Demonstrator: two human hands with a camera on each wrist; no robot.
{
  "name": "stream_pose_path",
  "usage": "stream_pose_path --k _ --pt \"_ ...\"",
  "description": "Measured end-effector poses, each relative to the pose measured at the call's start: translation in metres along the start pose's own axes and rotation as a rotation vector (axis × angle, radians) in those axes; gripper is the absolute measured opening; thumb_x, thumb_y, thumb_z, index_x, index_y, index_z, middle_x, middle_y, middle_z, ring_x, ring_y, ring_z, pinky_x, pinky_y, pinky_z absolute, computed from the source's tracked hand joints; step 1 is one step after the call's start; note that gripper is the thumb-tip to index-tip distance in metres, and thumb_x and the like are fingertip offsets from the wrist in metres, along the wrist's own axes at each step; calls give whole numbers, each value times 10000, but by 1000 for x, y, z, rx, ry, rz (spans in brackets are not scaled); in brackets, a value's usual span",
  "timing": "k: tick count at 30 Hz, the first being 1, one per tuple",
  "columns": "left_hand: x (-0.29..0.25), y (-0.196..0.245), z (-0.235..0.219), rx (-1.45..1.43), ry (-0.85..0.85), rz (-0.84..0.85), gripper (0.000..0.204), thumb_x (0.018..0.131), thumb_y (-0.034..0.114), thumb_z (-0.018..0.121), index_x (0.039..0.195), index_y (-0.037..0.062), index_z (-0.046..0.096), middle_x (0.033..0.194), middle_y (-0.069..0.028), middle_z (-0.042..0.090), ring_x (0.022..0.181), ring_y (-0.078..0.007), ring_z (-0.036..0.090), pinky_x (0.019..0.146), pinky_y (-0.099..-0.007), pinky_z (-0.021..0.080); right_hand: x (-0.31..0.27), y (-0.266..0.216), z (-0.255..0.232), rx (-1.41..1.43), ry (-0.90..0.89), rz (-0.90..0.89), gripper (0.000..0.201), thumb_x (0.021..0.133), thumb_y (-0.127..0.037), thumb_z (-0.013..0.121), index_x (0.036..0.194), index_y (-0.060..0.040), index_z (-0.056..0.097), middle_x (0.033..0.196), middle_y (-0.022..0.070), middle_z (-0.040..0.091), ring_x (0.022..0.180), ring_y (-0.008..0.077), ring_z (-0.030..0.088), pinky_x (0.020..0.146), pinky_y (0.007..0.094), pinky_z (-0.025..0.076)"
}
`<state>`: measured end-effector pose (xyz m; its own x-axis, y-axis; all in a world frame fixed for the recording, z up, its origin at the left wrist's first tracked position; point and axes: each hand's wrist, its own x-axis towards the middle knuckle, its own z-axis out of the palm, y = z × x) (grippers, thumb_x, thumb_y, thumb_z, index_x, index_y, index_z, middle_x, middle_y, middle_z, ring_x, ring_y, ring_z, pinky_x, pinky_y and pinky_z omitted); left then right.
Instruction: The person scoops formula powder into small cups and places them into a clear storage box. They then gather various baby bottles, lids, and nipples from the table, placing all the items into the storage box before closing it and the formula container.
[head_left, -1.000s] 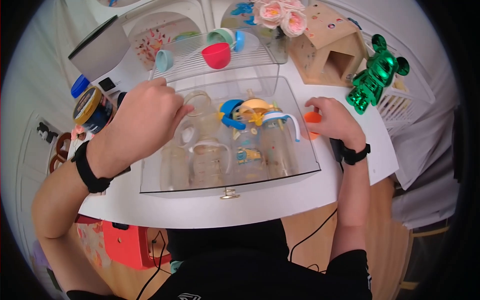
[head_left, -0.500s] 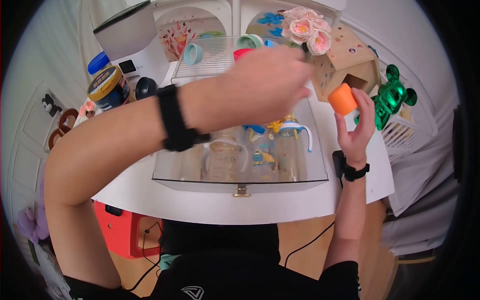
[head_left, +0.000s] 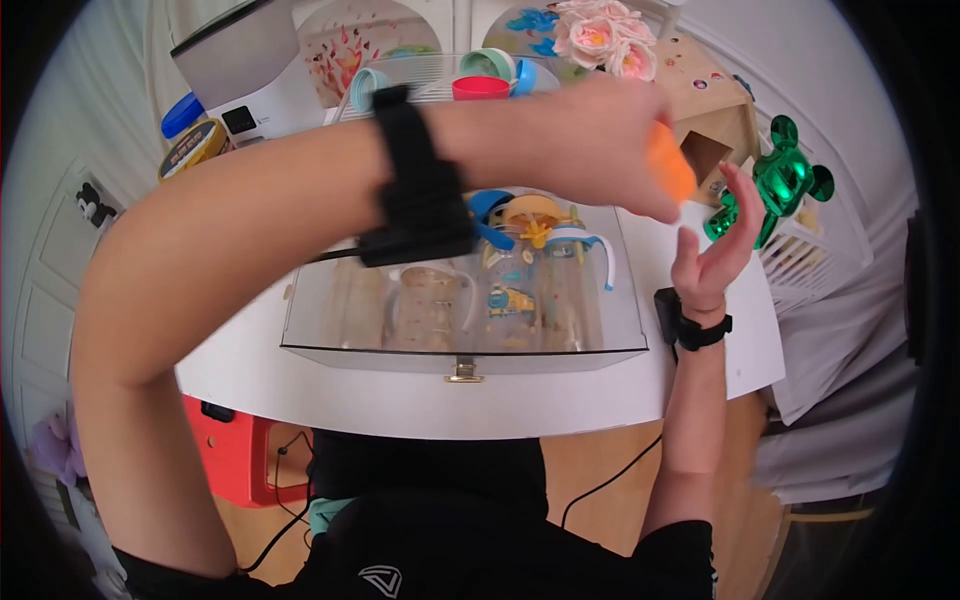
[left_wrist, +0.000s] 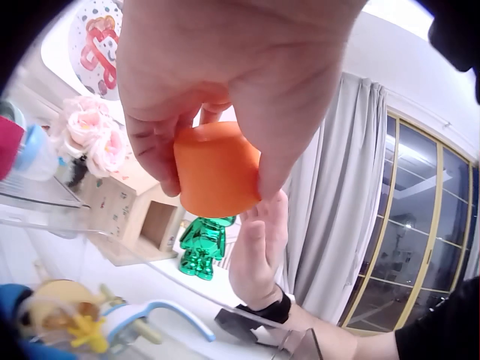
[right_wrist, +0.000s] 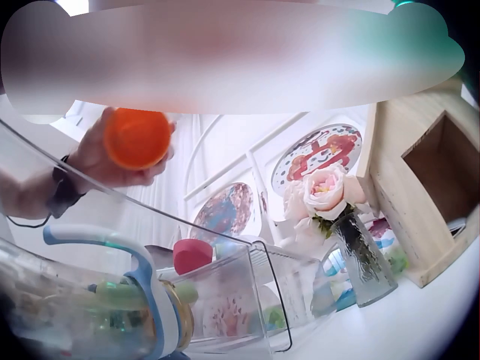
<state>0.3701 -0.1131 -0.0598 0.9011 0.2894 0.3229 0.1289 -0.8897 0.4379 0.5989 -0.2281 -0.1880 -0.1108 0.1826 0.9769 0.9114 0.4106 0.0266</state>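
Orange cup point(left_wrist: 217, 169) pinched by left hand point(head_left: 610, 145); right hand point(head_left: 722, 245) unclenched, seemingly beyond bin edge point(head_left: 636, 350).

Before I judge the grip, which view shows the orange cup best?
The left wrist view: the orange cup is large, side-on, in the left hand. Head view: blurred, partly hidden. Right wrist view: smaller, round end showing.

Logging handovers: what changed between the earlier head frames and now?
The left hand reached across to the right and took the orange cup. The right hand, which held it up earlier, let go and is open beside it. Unchanged: the bottles in the clear box.
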Motion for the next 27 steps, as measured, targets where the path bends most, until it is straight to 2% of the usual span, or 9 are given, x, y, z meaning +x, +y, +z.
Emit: stream_pose_path --k 3,5,8,11,12,15,18,24,27 --pt "-49 -21 -26 42 -9 -26 632 756 270 964 1228 34 616 1113 -159 702 1020 -281 710 897 -378 582 -5 4 2 -30 -7 121 598 938 -127 738 1463 46 511 1377 203 630 1240 335 618 1081 424 466" --pt "-80 -32 -38 -47 -125 -154 612 749 145 979 1209 52 587 1101 -121 662 1054 -260 684 938 -382 565 -4 1 4 -42 -20 182 566 930 -79 735 1446 44 535 1364 199 637 1231 326 624 1083 418 469" --pt "-112 -26 -52 94 -290 -242 654 732 154 987 1265 68 618 1127 -98 618 1095 -265 663 982 -389 553 -2 -4 11 -19 -48 201 540 917 -9 737 1426 39 563 1330 180 656 1198 307 643 1073 402 485" --pt "-139 -48 -35 173 -233 -172 696 732 145 979 1338 90 641 1173 -96 600 1113 -280 650 985 -405 554 -4 -4 12 -22 -63 206 521 925 -8 736 1418 35 574 1311 168 668 1180 297 653 1065 396 490" --pt "-139 -48 -32 194 -293 -216 724 747 164 966 1396 105 648 1259 -100 590 1158 -293 645 970 -417 560 -4 -2 13 -24 -64 206 513 928 -10 735 1415 33 579 1304 164 672 1173 294 656 1062 394 491" --pt "-137 -42 -24 214 -270 -181 615 808 186 921 1360 101 663 1271 -102 618 1161 -307 665 942 -420 569 -4 -2 12 -50 -70 230 497 936 -13 730 1410 29 587 1283 159 682 1166 291 659 1055 395 495" --pt "-129 -38 -19 301 -304 -228 523 844 211 883 1315 100 683 1259 -102 648 1146 -328 679 922 -419 578 -4 1 12 -45 -63 231 490 940 -11 724 1409 30 588 1265 156 689 1158 291 661 1043 395 502" --pt "-137 -47 -12 452 -198 -4 491 810 178 894 1243 60 695 1158 -123 677 1077 -342 692 918 -426 577 -4 0 11 -39 -58 226 476 957 -12 711 1414 31 586 1254 161 691 1143 286 666 1043 390 505" --pt "-137 -52 -11 423 -259 53 485 783 164 912 1189 31 682 1101 -140 678 1044 -345 692 916 -435 572 -4 0 11 -47 -65 234 471 962 -16 709 1414 33 586 1248 163 692 1142 285 667 1045 388 506"
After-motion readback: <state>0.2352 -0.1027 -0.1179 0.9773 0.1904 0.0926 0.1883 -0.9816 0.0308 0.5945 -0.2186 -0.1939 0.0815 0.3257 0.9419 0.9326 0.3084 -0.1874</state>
